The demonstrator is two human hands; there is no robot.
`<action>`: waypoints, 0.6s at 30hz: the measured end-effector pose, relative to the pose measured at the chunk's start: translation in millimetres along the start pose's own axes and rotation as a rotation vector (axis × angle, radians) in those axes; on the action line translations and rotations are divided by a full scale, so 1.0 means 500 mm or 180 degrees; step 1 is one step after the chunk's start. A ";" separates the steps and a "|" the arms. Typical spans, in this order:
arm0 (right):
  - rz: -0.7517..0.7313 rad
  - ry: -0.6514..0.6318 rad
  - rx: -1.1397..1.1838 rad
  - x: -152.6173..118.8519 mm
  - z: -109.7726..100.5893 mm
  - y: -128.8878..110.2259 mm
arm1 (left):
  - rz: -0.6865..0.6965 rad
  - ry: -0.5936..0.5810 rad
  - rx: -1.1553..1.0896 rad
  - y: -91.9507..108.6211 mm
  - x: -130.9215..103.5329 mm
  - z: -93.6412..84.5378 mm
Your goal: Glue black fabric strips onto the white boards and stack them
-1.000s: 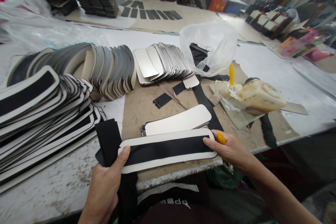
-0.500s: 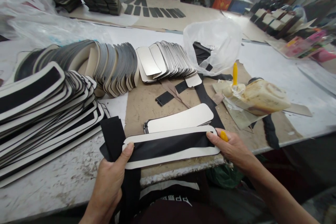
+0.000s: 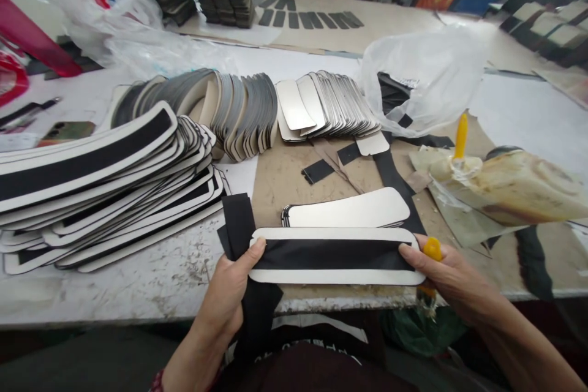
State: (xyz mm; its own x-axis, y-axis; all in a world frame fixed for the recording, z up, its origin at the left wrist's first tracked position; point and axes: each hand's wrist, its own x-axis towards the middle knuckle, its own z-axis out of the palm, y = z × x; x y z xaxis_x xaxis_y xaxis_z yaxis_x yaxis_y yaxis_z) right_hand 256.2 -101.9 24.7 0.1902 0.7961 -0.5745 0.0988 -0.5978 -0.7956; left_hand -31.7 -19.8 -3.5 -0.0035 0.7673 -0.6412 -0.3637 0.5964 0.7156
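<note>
One yellow-handled brush (image 3: 432,248) is partly hiding behind right hand (image 3: 452,269) | it and left hand (image 3: 229,285) are pinching white panel (image 3: 337,276) ends, lower centre | black band (image 3: 337,255) is running lengthwise

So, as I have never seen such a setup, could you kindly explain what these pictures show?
Certainly. There is no machine here: a person uses two bare hands, and every picture comes from one camera on their head, looking forward and down. The left hand and right hand hold opposite ends of a pale panel with a black strip along it. A yellow-handled tool is tucked in the right hand. On the table, similar panels are piled to the left, plain white panels lie just beyond the held one, and a translucent plastic bag sits farther back.
</note>
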 end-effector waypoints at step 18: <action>-0.0251 0.0203 -0.0900 0.012 0.005 -0.009 | 0.0126 -0.0299 0.0096 -0.002 -0.001 -0.021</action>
State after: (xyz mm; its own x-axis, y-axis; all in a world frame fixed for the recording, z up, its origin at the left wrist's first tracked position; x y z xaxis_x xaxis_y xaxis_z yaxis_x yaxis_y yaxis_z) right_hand 254.4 -94.3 24.6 0.2312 0.8390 -0.4926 0.3820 -0.5439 -0.7471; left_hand -41.0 -23.2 -6.8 0.0705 0.8083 -0.5845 -0.3366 0.5709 0.7488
